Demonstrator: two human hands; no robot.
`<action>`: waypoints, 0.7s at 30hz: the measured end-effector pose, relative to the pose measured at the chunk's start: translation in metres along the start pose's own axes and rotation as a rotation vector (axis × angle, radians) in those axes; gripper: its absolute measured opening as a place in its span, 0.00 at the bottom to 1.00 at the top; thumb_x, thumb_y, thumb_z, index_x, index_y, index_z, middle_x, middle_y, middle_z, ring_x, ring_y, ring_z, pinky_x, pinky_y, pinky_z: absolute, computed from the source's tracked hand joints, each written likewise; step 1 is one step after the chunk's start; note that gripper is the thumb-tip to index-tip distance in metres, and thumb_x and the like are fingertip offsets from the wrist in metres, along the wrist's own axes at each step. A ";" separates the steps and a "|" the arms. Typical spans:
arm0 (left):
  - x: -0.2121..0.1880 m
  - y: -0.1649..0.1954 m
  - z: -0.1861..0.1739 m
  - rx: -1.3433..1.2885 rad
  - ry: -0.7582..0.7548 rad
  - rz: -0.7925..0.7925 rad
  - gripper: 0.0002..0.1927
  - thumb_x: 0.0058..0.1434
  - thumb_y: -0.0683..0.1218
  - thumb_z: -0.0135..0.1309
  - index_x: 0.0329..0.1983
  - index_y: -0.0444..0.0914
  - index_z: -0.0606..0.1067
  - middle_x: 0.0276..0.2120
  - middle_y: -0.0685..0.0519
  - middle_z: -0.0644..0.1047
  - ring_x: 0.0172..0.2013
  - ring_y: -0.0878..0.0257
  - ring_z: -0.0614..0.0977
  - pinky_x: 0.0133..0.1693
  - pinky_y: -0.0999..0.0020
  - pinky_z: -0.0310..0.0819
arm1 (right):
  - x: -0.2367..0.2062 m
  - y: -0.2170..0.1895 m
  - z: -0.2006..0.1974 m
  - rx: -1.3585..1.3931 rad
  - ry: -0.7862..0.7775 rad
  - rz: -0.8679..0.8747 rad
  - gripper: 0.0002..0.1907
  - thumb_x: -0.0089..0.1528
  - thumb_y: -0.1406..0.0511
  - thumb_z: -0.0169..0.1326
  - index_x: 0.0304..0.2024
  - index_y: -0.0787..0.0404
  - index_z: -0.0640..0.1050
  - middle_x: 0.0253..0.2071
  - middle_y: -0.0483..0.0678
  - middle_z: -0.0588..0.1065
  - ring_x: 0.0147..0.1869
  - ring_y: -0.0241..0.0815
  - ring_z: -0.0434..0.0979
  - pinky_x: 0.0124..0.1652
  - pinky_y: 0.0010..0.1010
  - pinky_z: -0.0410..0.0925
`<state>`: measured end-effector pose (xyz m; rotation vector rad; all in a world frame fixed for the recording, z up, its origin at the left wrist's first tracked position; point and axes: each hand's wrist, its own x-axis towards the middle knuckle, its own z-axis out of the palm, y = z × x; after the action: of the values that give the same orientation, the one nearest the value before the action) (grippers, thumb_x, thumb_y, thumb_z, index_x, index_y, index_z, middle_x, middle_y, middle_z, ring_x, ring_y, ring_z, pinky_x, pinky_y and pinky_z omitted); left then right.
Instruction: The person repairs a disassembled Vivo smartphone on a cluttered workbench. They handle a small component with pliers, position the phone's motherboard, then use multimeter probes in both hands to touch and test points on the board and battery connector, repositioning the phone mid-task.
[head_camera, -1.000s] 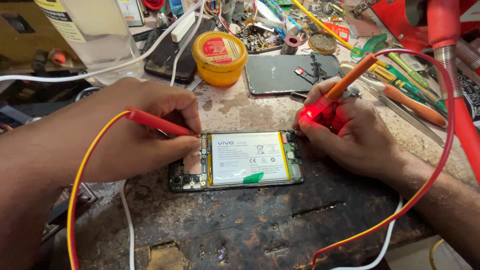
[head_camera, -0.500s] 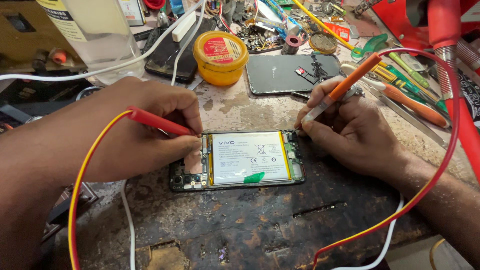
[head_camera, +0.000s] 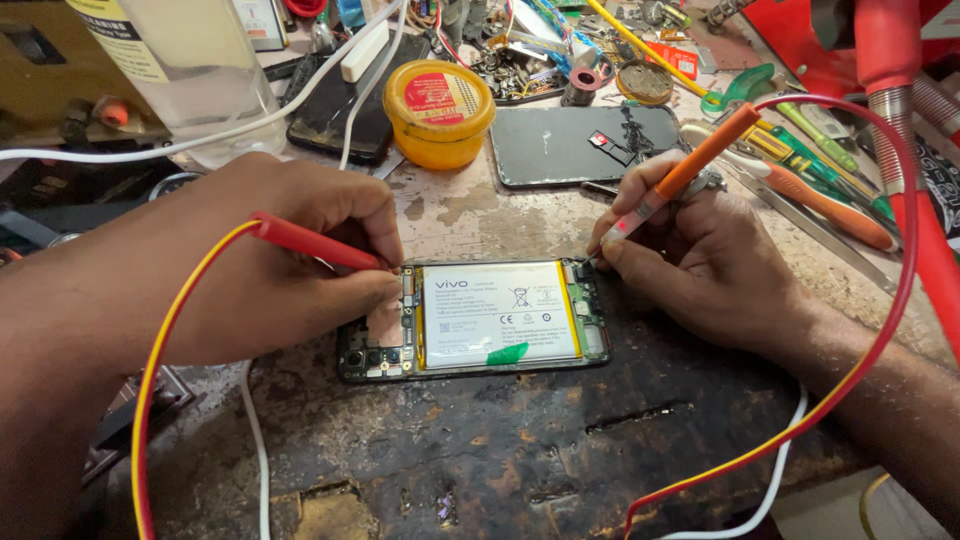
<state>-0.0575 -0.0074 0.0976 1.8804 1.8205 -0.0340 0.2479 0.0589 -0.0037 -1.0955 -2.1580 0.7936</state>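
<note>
An opened phone (head_camera: 480, 320) lies flat on the worn bench, its white battery (head_camera: 500, 312) and green circuit boards exposed. My left hand (head_camera: 290, 260) pinches a red test probe (head_camera: 315, 243) with a yellow lead, its tip touching the board at the phone's left upper edge. My right hand (head_camera: 700, 265) holds an orange-handled probe (head_camera: 680, 180) with a red lead, its tip down at the phone's upper right corner.
Behind the phone sit a yellow round tin (head_camera: 438, 112), a dark phone back panel (head_camera: 585, 145), a black phone (head_camera: 345, 105) and a clear bottle (head_camera: 190, 70). Screwdrivers and tools (head_camera: 810, 175) crowd the right. A white cable (head_camera: 255, 440) runs down the bench.
A red glow at the tip of the probe in my right hand has gone out. Both hands and the phone have stayed in place.
</note>
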 end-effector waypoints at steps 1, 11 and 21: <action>0.000 0.000 0.000 0.018 -0.006 -0.015 0.12 0.62 0.54 0.64 0.39 0.43 0.80 0.29 0.54 0.79 0.29 0.65 0.78 0.35 0.68 0.74 | 0.001 0.000 0.000 0.019 -0.011 -0.025 0.17 0.64 0.69 0.56 0.52 0.62 0.67 0.44 0.45 0.79 0.45 0.29 0.78 0.39 0.22 0.72; -0.004 0.007 -0.003 0.053 -0.023 -0.050 0.11 0.62 0.54 0.64 0.40 0.43 0.80 0.29 0.54 0.79 0.29 0.65 0.77 0.34 0.69 0.73 | 0.000 0.001 0.000 0.008 -0.012 0.001 0.15 0.64 0.69 0.56 0.52 0.62 0.69 0.42 0.45 0.78 0.43 0.29 0.77 0.40 0.23 0.73; -0.002 0.004 -0.002 0.031 -0.011 -0.014 0.12 0.62 0.54 0.64 0.39 0.43 0.80 0.30 0.55 0.79 0.29 0.65 0.78 0.35 0.69 0.74 | -0.002 0.003 0.002 0.228 -0.027 0.043 0.18 0.65 0.70 0.55 0.54 0.61 0.65 0.45 0.47 0.77 0.46 0.30 0.77 0.41 0.23 0.72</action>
<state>-0.0546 -0.0079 0.1012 1.8857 1.8357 -0.0779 0.2484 0.0580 -0.0077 -1.0209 -2.0125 1.0499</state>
